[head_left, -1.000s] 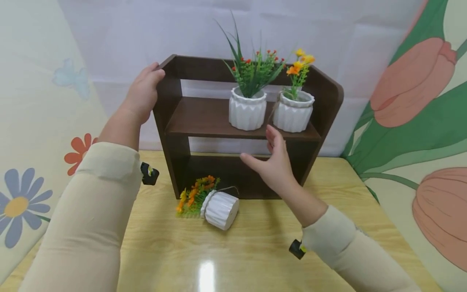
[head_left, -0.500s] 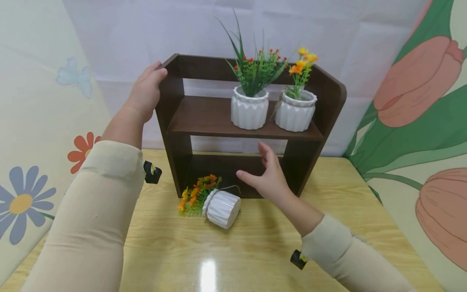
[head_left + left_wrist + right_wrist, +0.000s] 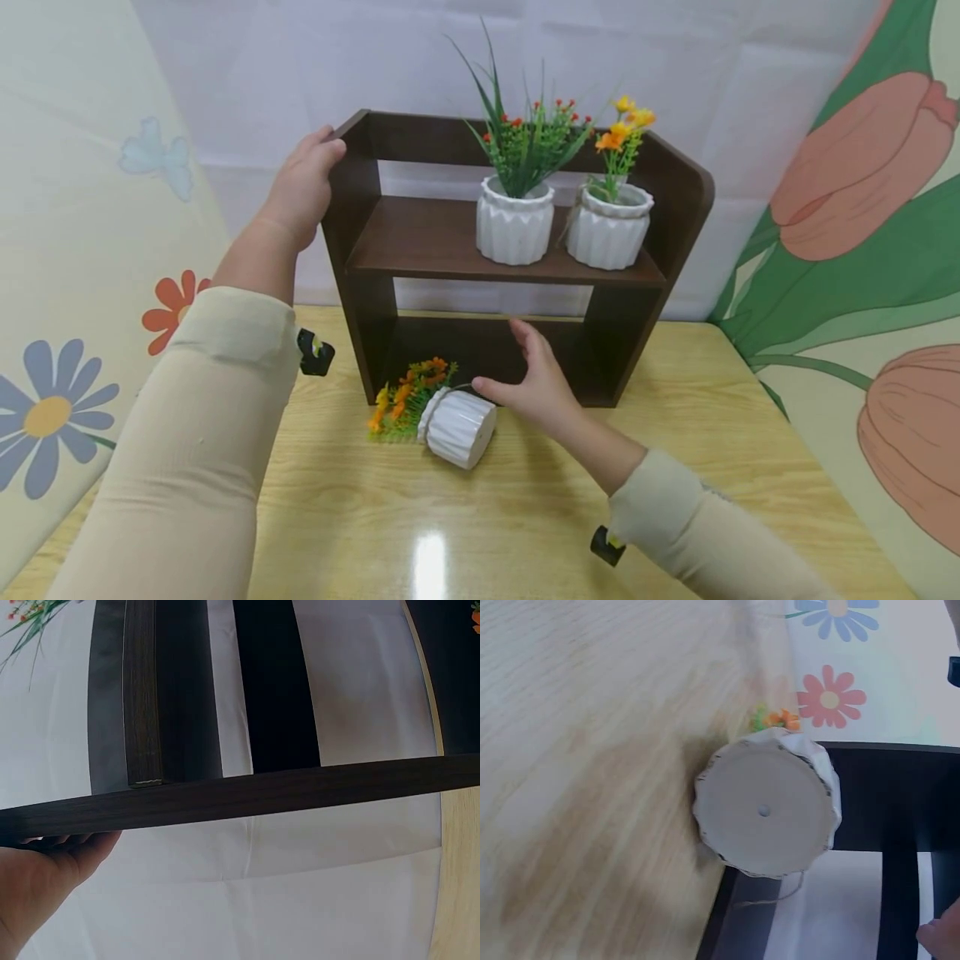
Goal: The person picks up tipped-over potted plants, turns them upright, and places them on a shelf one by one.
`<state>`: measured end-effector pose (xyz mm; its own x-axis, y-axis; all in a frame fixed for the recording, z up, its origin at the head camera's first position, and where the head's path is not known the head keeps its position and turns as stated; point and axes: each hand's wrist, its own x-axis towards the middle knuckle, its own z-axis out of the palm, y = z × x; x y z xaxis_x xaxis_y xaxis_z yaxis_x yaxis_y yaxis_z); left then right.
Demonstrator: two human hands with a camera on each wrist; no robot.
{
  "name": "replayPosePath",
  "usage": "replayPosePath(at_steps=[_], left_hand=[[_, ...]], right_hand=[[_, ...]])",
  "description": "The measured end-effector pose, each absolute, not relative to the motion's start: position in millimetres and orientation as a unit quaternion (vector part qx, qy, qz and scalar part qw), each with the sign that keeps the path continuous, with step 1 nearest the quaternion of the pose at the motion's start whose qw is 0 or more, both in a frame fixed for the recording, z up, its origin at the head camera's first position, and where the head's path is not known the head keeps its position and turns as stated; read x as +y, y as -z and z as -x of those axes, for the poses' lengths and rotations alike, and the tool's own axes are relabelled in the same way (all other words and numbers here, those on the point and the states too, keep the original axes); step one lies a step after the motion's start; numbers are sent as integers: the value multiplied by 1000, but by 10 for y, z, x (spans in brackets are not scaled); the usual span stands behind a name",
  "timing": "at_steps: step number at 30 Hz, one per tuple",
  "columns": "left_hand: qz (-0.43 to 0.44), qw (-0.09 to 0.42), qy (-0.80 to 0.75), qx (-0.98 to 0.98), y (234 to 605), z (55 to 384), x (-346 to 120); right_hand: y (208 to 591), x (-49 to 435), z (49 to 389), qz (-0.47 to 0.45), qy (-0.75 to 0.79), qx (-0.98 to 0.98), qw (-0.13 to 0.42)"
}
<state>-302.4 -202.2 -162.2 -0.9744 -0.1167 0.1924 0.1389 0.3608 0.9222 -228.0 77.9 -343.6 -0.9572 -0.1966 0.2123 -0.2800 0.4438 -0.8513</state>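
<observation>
My left hand (image 3: 300,187) grips the upper left side panel of a dark brown two-tier shelf (image 3: 431,237); in the left wrist view the hand (image 3: 37,889) lies along the panel's outer face. A white fluted flowerpot (image 3: 457,427) with orange and yellow flowers (image 3: 408,392) lies on its side before the lower tier, flowers toward the left. My right hand (image 3: 536,387), thumb and fingers spread, hovers just right of this pot, its thumb tip near the pot's upper edge. The right wrist view shows the pot's round base (image 3: 763,810), with a small hole, facing the camera.
Two white pots stand upright on the upper tier: one with long grass and red blossoms (image 3: 515,221), one with yellow-orange flowers (image 3: 609,227) at its right. The wooden table (image 3: 360,517) runs up to a white cloth backdrop (image 3: 247,75); flower-painted panels stand on both sides.
My right hand has come down and leftward from in front of the upper tier to beside the lying pot. My left hand stays on the shelf's side panel.
</observation>
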Motion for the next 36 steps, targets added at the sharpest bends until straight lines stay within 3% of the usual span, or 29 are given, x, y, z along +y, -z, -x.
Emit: replayPosePath(at_steps=[36], left_hand=[[12,115,562,-819,1627,3016,-2022]], right_hand=[[3872,522,2262,-194,-404,-892,-55]])
